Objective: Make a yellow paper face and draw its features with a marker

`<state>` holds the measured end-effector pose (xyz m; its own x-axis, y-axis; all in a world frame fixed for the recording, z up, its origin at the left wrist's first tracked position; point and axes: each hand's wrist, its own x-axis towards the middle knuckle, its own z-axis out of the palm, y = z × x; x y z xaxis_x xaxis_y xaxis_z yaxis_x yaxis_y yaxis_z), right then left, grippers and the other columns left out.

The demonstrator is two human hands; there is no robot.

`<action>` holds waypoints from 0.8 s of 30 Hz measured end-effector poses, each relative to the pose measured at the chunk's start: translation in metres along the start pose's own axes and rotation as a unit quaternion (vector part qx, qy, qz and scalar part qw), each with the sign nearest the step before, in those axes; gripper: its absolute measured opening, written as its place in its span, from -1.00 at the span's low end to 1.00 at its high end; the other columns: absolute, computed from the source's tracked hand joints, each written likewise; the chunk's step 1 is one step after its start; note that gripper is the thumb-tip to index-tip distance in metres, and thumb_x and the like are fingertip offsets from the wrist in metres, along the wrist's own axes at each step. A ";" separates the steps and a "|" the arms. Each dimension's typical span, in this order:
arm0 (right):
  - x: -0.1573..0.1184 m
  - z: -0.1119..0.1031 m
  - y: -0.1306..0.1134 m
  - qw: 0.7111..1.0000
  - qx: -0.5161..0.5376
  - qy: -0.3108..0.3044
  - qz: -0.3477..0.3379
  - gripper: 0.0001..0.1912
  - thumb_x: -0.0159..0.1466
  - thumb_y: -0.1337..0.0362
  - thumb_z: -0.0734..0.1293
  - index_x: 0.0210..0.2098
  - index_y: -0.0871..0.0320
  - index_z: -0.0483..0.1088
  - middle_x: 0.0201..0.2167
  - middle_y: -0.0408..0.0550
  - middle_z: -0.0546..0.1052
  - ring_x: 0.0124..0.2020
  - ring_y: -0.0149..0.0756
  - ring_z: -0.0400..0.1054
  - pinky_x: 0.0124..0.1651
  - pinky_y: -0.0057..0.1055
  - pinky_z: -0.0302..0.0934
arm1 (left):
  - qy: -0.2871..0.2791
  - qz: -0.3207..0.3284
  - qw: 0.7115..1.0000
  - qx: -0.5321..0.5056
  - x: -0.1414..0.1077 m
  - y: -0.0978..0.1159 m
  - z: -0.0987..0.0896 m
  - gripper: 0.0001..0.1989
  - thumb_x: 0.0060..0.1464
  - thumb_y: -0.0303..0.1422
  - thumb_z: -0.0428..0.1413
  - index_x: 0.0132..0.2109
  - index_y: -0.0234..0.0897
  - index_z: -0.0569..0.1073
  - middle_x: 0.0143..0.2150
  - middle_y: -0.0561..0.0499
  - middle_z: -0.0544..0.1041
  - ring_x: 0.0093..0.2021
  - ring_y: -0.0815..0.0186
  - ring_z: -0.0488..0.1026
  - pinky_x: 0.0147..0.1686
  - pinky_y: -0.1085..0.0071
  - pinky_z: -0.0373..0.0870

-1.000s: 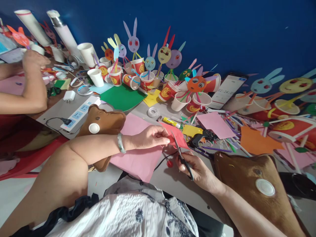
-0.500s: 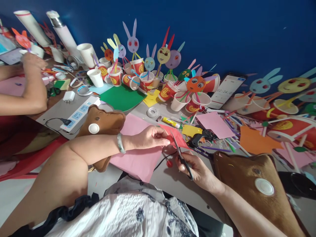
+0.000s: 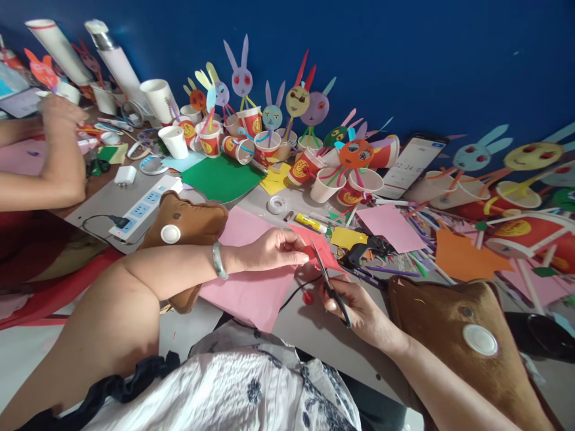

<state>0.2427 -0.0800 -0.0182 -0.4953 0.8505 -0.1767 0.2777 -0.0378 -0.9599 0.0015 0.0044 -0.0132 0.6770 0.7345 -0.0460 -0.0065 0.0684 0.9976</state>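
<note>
My left hand (image 3: 283, 250), with a bangle at the wrist, pinches the edge of a piece of red paper (image 3: 327, 254). In my right hand (image 3: 354, 305) is a pair of black-handled scissors (image 3: 333, 292), its blades pointing up and lying at the red paper beside my left fingertips. Whether the blades are apart is hard to make out. A small red paper disc (image 3: 308, 297) lies on the table just left of my right fingers. Under my left hand spreads a large pink sheet (image 3: 256, 287).
Brown cushions (image 3: 449, 323) lie on both sides. Rabbit-faced paper cups (image 3: 269, 143) line the back. A glue stick (image 3: 311, 223), tape roll (image 3: 278, 205), green sheet (image 3: 222, 176) and phone (image 3: 411, 164) lie beyond my hands. A power strip (image 3: 146, 206) and another person's arm (image 3: 63, 155) are left.
Almost nothing differs. My hands, the scissors and the red paper keep nearly the same place.
</note>
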 end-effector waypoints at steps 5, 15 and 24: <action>-0.001 0.000 0.001 1.000 0.008 -0.004 0.016 -0.41 0.26 -0.30 0.37 -0.45 0.14 0.37 -0.52 -0.13 0.33 -0.48 -0.35 0.21 -0.47 -0.43 0.20 | -0.003 0.005 1.000 -0.004 -0.001 0.000 0.000 -0.79 0.12 -0.26 0.28 -0.28 -0.34 0.52 -0.34 0.00 0.57 -0.32 0.42 0.49 -0.27 0.48 0.41; -0.002 -0.001 0.003 0.999 0.021 -0.002 0.039 -0.41 0.25 -0.28 0.40 -0.43 0.16 0.38 -0.50 -0.13 0.36 -0.49 -0.39 0.18 -0.46 -0.44 0.19 | -0.017 -0.002 0.999 -0.032 -0.001 0.004 -0.001 -0.72 0.12 -0.19 0.31 -0.31 -0.34 0.50 -0.37 0.00 0.57 -0.33 0.41 0.51 -0.28 0.48 0.44; -0.001 -0.001 0.001 1.000 0.018 -0.010 0.022 -0.42 0.27 -0.25 0.39 -0.44 0.17 0.40 -0.54 -0.18 0.29 -0.51 -0.43 0.10 -0.47 -0.46 0.14 | -0.007 -0.015 0.999 -0.051 -0.004 0.007 -0.002 -0.78 0.14 -0.27 0.26 -0.31 -0.33 0.45 -0.37 0.02 0.55 -0.32 0.42 0.53 -0.24 0.45 0.49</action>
<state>0.2436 -0.0802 -0.0186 -0.4992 0.8371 -0.2237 0.2710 -0.0944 -0.9579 -0.0023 0.0034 -0.0058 0.6882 0.7216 -0.0750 -0.0604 0.1600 0.9853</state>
